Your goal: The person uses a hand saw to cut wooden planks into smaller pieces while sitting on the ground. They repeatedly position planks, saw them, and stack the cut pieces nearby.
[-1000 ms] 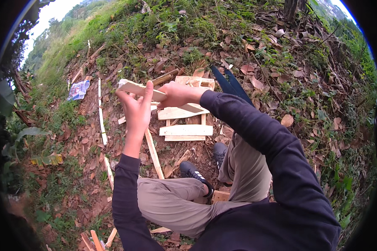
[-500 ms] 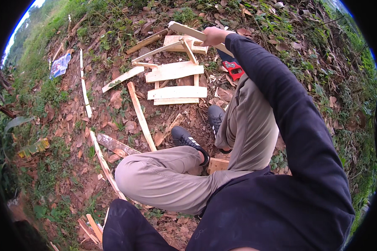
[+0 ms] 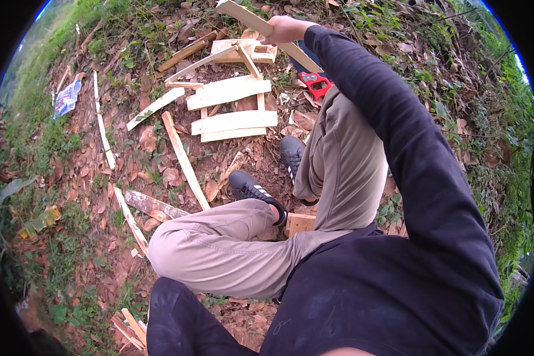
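Observation:
My right hand [image 3: 285, 29] is stretched far out ahead, its fingers wrapped round a long flat wooden board [image 3: 243, 16]. The board slants from upper left to lower right, above a saw with a red handle [image 3: 316, 85]. Much of the saw's blade is hidden behind the board and my arm. Left of the saw lies a small wooden slatted piece [image 3: 234, 123], pale boards across two narrower strips. My left sleeve [image 3: 184, 320] bends at the lower left; the left hand itself is out of sight.
Loose wooden strips [image 3: 186, 160] and a bark-edged plank [image 3: 154, 204] lie on leaf-strewn soil. Beyond the slatted piece sits a short wooden block [image 3: 267, 53]. A clear plastic bag [image 3: 67, 99] rests at far left. Another wooden block [image 3: 301, 223] is between my legs.
The whole view has shifted, so the ground things sit further left and higher. My right hand keeps its grip on the board and has moved slightly farther out.

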The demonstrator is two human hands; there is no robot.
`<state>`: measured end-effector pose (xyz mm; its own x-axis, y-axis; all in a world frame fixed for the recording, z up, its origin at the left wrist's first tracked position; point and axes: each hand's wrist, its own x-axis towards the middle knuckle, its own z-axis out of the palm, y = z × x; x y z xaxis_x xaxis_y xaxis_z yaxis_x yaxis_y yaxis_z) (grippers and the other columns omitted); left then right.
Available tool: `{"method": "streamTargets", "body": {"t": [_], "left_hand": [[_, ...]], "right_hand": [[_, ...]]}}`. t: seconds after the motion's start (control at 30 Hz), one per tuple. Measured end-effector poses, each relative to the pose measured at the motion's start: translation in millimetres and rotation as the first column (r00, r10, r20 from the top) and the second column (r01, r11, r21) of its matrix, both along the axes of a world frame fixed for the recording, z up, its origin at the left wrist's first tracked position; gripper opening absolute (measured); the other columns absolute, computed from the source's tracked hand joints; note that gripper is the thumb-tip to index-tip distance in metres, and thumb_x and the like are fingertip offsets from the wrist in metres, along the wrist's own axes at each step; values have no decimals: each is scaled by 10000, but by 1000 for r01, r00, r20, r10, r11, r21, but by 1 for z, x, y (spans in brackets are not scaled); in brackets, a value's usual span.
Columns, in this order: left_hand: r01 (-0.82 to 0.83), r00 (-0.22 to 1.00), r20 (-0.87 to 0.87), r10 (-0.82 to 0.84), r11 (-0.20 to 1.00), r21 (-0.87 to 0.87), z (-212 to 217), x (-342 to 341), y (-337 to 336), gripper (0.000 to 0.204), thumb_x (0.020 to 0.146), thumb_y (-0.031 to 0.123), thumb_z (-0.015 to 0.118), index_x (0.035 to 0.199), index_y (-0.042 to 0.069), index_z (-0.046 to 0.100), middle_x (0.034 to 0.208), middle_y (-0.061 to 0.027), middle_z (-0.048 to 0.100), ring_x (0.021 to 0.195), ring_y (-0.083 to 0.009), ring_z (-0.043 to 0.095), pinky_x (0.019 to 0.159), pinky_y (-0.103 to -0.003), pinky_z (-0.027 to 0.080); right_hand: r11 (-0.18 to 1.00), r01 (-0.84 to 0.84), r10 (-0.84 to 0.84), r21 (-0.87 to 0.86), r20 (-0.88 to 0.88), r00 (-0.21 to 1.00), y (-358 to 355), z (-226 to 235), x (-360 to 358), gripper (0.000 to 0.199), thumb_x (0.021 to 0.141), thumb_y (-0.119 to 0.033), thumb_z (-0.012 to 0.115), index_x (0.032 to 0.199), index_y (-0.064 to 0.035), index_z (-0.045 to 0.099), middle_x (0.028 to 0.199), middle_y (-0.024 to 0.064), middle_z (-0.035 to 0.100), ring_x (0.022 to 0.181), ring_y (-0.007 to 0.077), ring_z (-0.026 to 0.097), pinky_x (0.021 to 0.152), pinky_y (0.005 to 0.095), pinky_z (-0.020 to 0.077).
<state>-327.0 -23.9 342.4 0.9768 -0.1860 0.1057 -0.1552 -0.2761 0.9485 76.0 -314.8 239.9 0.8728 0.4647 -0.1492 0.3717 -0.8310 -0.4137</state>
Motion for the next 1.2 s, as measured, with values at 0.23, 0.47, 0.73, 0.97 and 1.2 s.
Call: {"method": "streamTargets", "body": {"t": [0.23,0.47,0.73,0.97,1.2], "left_hand": [[-27,978,204,50,993,-115,38,-13,6,95,856,18,572,923,62,521,796,-6,514,702,-146,560,684,-312,503],[105,879,476,31,960,-258,84,-25,5,78,866,23,553,913,78,523,795,0,516,698,-141,562,673,-316,508],[183,814,581,15,942,-281,108,-33,-1,72,878,29,531,902,96,525,794,6,519,693,-134,565,661,-321,512],[218,796,605,4,931,-293,115,-40,-4,80,889,34,512,892,112,527,793,12,521,690,-129,568,650,-325,516],[243,784,620,-9,924,-294,123,-44,-7,97,899,39,493,883,127,529,792,17,523,686,-123,570,639,-328,520]], "right_hand": [[997,-22,28,-75,82,996,4,-10,12,361,868,-424,749,942,-71,758,835,110,742,857,265,723,785,399,550],[993,-44,62,-108,171,983,-10,-39,45,367,761,-430,763,898,-90,764,815,150,724,779,300,703,702,394,546],[997,-31,38,-75,103,994,-6,-31,32,371,775,-443,750,933,-107,768,831,151,728,796,305,704,725,404,546],[981,-64,92,-185,151,984,-15,-30,37,399,771,-460,747,942,-100,763,852,159,727,823,318,699,739,408,545],[989,-43,63,-140,139,988,-10,-25,34,373,749,-438,756,916,-104,763,837,150,726,809,306,700,730,406,547]]}}
